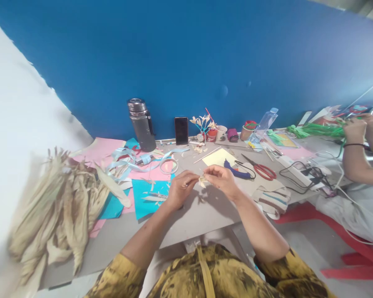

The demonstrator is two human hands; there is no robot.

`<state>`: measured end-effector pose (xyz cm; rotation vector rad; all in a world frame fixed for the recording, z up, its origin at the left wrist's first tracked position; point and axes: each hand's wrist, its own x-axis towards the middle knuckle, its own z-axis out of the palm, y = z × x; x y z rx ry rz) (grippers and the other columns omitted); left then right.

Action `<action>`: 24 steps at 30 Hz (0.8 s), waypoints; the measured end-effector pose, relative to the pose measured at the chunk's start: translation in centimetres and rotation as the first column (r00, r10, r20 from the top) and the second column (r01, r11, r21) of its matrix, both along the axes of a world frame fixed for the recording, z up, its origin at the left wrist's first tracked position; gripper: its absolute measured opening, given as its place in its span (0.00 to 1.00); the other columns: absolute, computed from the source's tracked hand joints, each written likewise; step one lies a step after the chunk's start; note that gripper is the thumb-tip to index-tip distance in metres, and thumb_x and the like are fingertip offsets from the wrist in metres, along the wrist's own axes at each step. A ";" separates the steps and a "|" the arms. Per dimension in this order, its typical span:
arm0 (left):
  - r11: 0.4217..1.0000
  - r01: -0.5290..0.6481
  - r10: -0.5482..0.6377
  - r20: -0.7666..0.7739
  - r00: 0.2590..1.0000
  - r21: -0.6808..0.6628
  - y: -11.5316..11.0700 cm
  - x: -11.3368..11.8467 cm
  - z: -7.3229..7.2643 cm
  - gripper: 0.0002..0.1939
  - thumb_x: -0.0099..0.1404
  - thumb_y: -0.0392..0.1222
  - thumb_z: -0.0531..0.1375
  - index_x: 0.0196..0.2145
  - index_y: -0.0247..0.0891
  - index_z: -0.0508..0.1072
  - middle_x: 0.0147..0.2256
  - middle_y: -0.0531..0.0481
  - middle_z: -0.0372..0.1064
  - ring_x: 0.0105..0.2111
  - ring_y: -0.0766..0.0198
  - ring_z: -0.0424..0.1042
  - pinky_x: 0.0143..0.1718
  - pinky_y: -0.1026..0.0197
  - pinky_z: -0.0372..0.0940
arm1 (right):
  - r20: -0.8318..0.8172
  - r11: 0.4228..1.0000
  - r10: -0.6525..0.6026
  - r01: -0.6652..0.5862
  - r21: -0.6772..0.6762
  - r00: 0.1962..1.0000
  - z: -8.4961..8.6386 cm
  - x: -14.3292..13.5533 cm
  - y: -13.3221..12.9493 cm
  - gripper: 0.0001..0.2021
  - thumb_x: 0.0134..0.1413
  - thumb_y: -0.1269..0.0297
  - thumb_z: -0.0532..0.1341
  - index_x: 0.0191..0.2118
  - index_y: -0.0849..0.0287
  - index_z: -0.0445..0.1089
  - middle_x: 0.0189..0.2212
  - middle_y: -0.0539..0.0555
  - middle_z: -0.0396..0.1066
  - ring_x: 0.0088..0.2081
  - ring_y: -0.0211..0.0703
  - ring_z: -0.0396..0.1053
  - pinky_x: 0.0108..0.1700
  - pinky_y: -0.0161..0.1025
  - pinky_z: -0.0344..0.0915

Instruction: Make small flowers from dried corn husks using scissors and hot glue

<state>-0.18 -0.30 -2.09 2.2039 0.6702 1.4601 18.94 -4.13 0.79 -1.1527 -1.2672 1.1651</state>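
Note:
Both hands meet above the middle of the grey table (186,227). A small cream flower (202,181), seemingly made of dried husk, sits between their fingertips. My left hand (182,187) pinches it from the left side. From the right, my right hand (220,180) pinches its upper part with thumb and fingers. Left of my left hand, husk strips and scissors (157,195) lie on a blue sheet (141,188). Beyond my right hand are a blue glue gun (238,170) and red-handled scissors (264,169).
Dried corn husks (71,198) pile up at the left edge. Along the wall stand a thermos (142,126), a phone (181,131), small husk flowers (202,122) and a clear bottle (265,124). A striped glove (272,198) and cables lie right. A co-worker's hands (356,128) hold green strands.

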 end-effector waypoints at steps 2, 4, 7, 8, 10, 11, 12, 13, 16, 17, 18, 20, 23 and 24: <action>1.000 0.004 -0.004 -0.012 1.000 -0.013 0.0 0.0 -0.1 0.07 0.69 0.37 0.59 0.38 0.39 0.79 0.33 0.46 0.75 0.32 0.63 0.75 0.33 0.62 0.68 | 0.007 1.000 0.026 -0.026 -0.017 1.000 0.0 0.1 0.0 0.16 0.48 0.54 0.70 0.39 0.61 0.76 0.28 0.50 0.70 0.24 0.32 0.57 0.23 0.32 0.50; 1.000 0.011 -0.012 -0.027 1.000 -0.025 -0.1 0.1 -0.2 0.08 0.69 0.37 0.58 0.38 0.40 0.78 0.33 0.46 0.75 0.33 0.62 0.75 0.34 0.61 0.68 | 0.042 0.999 0.046 -0.045 -0.022 0.998 -0.1 0.2 0.0 0.15 0.49 0.53 0.70 0.36 0.62 0.76 0.24 0.48 0.67 0.22 0.31 0.55 0.23 0.32 0.49; 0.999 0.012 -0.013 -0.032 0.999 -0.030 -0.1 0.1 -0.4 0.09 0.69 0.37 0.57 0.40 0.40 0.78 0.34 0.45 0.75 0.34 0.62 0.75 0.35 0.61 0.68 | 0.086 0.999 0.048 -0.047 -0.013 0.995 -0.3 0.3 0.0 0.15 0.50 0.53 0.69 0.33 0.62 0.76 0.21 0.47 0.64 0.22 0.31 0.54 0.24 0.33 0.49; 0.999 0.012 -0.013 -0.033 0.999 -0.034 -0.1 0.1 -0.5 0.09 0.69 0.37 0.57 0.41 0.40 0.78 0.34 0.45 0.75 0.35 0.62 0.75 0.35 0.61 0.68 | 0.087 0.999 0.046 -0.046 -0.006 0.995 -0.5 0.3 0.1 0.15 0.50 0.53 0.69 0.33 0.62 0.76 0.21 0.47 0.64 0.22 0.31 0.54 0.24 0.33 0.49; 0.999 0.007 -0.009 -0.034 0.999 -0.047 -0.1 0.1 -0.6 0.09 0.69 0.38 0.57 0.43 0.39 0.77 0.34 0.45 0.76 0.34 0.62 0.74 0.35 0.61 0.68 | 0.087 0.999 0.045 -0.046 0.009 0.995 -0.6 0.3 0.1 0.15 0.50 0.53 0.69 0.34 0.62 0.77 0.21 0.47 0.65 0.22 0.32 0.54 0.24 0.33 0.50; 0.998 0.005 -0.007 -0.031 0.999 -0.057 -0.1 0.1 -0.6 0.09 0.69 0.38 0.58 0.43 0.39 0.77 0.35 0.44 0.76 0.33 0.62 0.74 0.35 0.61 0.68 | 0.093 0.999 0.040 -0.042 0.016 0.995 -0.7 0.3 0.2 0.15 0.50 0.53 0.69 0.35 0.61 0.77 0.21 0.46 0.65 0.22 0.32 0.54 0.25 0.33 0.50; 0.998 0.002 -0.004 -0.029 1.000 -0.070 -0.2 0.1 -0.6 0.09 0.68 0.38 0.58 0.44 0.39 0.77 0.35 0.44 0.76 0.32 0.63 0.74 0.34 0.61 0.68 | 0.103 0.999 0.034 -0.036 0.019 0.994 -0.6 0.3 0.2 0.15 0.50 0.53 0.69 0.34 0.61 0.76 0.21 0.46 0.65 0.22 0.32 0.54 0.25 0.33 0.51; 0.996 0.000 -0.002 -0.027 1.000 -0.087 -0.2 0.1 -0.6 0.10 0.68 0.38 0.58 0.45 0.39 0.77 0.35 0.45 0.76 0.31 0.64 0.73 0.34 0.62 0.68 | 0.109 0.999 0.030 -0.031 0.015 0.994 -0.6 0.3 0.1 0.15 0.49 0.52 0.69 0.33 0.61 0.76 0.21 0.46 0.64 0.22 0.32 0.54 0.24 0.33 0.51; 0.985 0.005 -0.009 -0.019 1.000 -0.173 -0.3 0.2 -0.3 0.13 0.65 0.37 0.60 0.48 0.39 0.76 0.35 0.47 0.76 0.27 0.68 0.70 0.32 0.64 0.67 | 0.042 0.999 0.022 -0.021 -0.035 0.999 -0.1 0.4 0.1 0.16 0.47 0.52 0.70 0.29 0.62 0.74 0.19 0.45 0.62 0.21 0.31 0.53 0.23 0.32 0.49; 0.977 0.007 -0.010 -0.009 1.000 -0.212 -0.4 0.2 -0.2 0.15 0.64 0.37 0.61 0.49 0.39 0.75 0.36 0.47 0.76 0.26 0.69 0.69 0.31 0.64 0.66 | -0.010 0.998 0.017 -0.018 -0.055 1.000 0.1 0.5 0.1 0.17 0.46 0.51 0.71 0.28 0.62 0.73 0.19 0.46 0.62 0.21 0.31 0.52 0.23 0.32 0.48; 0.968 0.009 -0.006 0.010 1.000 -0.250 -0.4 0.2 -0.1 0.16 0.63 0.37 0.62 0.49 0.39 0.75 0.36 0.48 0.76 0.25 0.69 0.68 0.30 0.65 0.66 | -0.073 0.997 0.012 -0.018 -0.075 0.997 0.2 0.7 0.1 0.17 0.44 0.51 0.72 0.28 0.61 0.72 0.19 0.46 0.62 0.21 0.31 0.52 0.22 0.32 0.47; 0.946 0.019 -0.001 0.058 0.998 -0.324 -0.4 0.3 0.2 0.12 0.61 0.37 0.64 0.44 0.39 0.76 0.35 0.49 0.75 0.24 0.70 0.68 0.28 0.65 0.65 | -0.218 0.993 0.010 -0.036 -0.116 0.976 0.3 1.1 0.3 0.17 0.42 0.53 0.74 0.28 0.61 0.71 0.21 0.47 0.63 0.21 0.31 0.53 0.21 0.31 0.46; 0.885 0.069 -0.005 0.140 0.990 -0.460 -0.3 0.3 0.5 0.04 0.61 0.39 0.62 0.31 0.37 0.76 0.29 0.50 0.73 0.23 0.70 0.68 0.27 0.66 0.65 | -0.453 0.976 0.038 -0.130 -0.173 0.891 0.1 1.8 0.5 0.16 0.42 0.58 0.74 0.29 0.59 0.68 0.22 0.46 0.61 0.22 0.31 0.54 0.20 0.29 0.45; 0.853 0.090 -0.004 0.167 0.986 -0.514 -0.3 0.3 0.6 0.05 0.61 0.40 0.62 0.29 0.36 0.75 0.27 0.51 0.72 0.22 0.70 0.67 0.26 0.66 0.64 | -0.520 0.969 0.048 -0.166 -0.183 0.853 0.0 2.0 0.6 0.16 0.42 0.60 0.74 0.30 0.58 0.67 0.23 0.46 0.60 0.22 0.30 0.53 0.20 0.28 0.45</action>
